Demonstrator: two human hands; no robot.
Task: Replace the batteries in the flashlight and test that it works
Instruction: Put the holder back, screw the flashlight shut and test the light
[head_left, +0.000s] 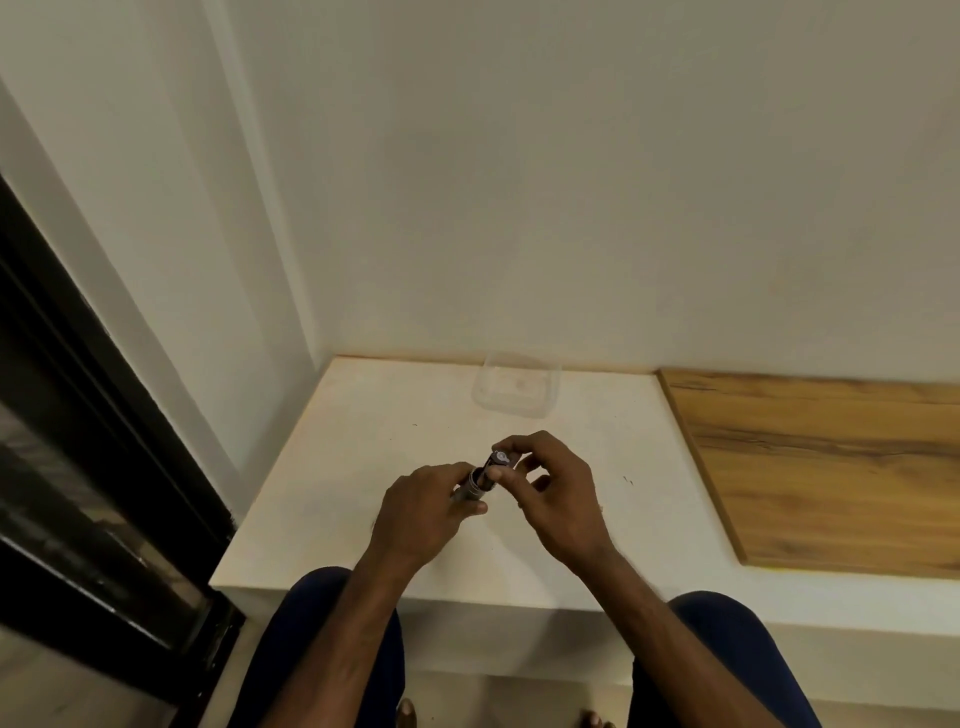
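Observation:
A slim dark flashlight (474, 483) is held above the white ledge (332, 467), pointing up and to the right. My left hand (423, 506) grips its body. My right hand (550, 486) pinches a small dark end piece with a silvery face (500, 458) at the flashlight's open end, between thumb and fingers. Whether that piece is a cap or a battery holder I cannot tell. Most of the flashlight body is hidden inside my left hand. No loose batteries are visible.
A clear plastic container (517, 384) stands at the back of the ledge against the wall. A wooden board (831, 467) covers the ledge to the right. A dark window frame (78, 441) runs along the left. My knees are under the front edge.

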